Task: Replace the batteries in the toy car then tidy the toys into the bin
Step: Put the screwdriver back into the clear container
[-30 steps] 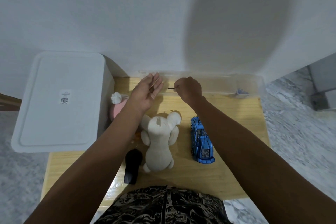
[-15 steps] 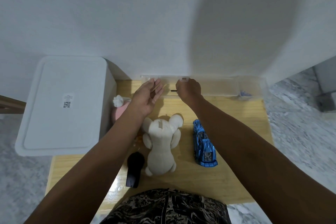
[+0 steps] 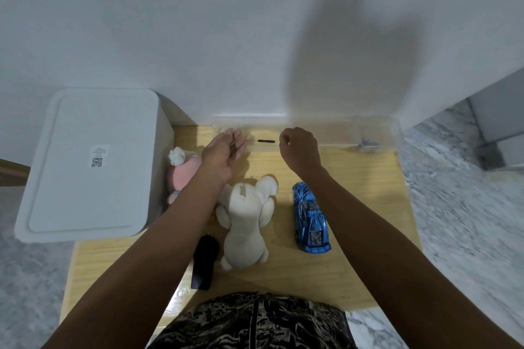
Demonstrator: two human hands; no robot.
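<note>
left arm: bare, reaches forward from lower left, forearm angled up and to the right
left hand (image 3: 225,151): fingers straight and together, pointing forward, palm turned toward the right hand, holds nothing
right arm: bare, reaches forward from lower right, forearm angled up and to the left
right hand (image 3: 299,147): back of hand up, fingers curled under into a loose fist, fingertips hidden; nothing seen in it
hands: apart, side by side, level with each other
</note>
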